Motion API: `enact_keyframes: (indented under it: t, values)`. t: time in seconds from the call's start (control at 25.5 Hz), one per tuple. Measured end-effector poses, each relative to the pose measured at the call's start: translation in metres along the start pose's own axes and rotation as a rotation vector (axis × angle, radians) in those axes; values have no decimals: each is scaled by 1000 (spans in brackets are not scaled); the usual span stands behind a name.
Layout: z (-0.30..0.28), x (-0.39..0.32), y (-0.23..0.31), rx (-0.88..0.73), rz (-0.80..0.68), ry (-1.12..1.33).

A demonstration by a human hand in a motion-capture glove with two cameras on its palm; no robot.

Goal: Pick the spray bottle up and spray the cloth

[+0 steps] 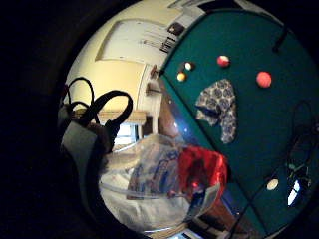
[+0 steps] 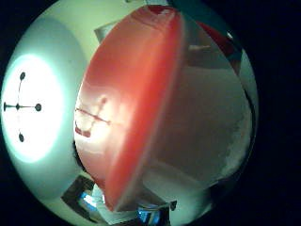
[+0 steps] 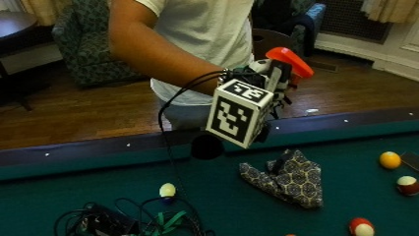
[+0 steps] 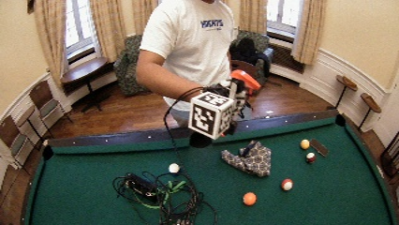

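Hands first: gloved right hand (image 3: 265, 78) raised above the near rail, fingers wrapped round the spray bottle (image 3: 288, 61), red-orange trigger head poking out on top. Bottle is held up in the air off the surface, on the rail side of the cloth (image 3: 286, 177). Thumb-side palm view is filled with the red top and pale body, so it sits right against the palm.

Surface (image 4: 93, 164) is a green-felt pool table with dark rails and a corner pocket. Room has wood floor, cream walls, curtained windows, an upholstered armchair (image 4: 128, 61) and a small dark side table (image 4: 84, 70) behind the person.

Cloth, patterned dark with pale dots, lies crumpled on the felt, below and just ahead of the hand. Beyond the cloth: a yellow ball (image 3: 390, 160), a red-and-white ball (image 3: 407, 184), another red-and-white ball (image 3: 361, 227), and an orange ball (image 4: 249, 198). White ball (image 3: 167, 190) sits on the other side of the cloth, next to a tangle of black and green cables (image 3: 124, 221).

Bottle label shows blue print, unreadable. Blue lettering on the white T-shirt (image 4: 212, 23), too small to read.
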State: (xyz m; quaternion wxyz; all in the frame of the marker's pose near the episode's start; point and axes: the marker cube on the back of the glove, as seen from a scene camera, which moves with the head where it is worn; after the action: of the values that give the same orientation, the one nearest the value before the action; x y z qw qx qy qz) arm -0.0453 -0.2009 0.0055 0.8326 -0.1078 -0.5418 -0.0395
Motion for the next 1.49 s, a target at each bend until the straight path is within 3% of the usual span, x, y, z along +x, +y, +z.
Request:
enact_keyframes:
  t: [0.39, 0.82, 1.49]
  values:
    - [51, 72, -39, -190, 356, -56]
    - [99, 157, -35, -328, 793, -34]
    - [102, 211, -19, -426, 1119, -40]
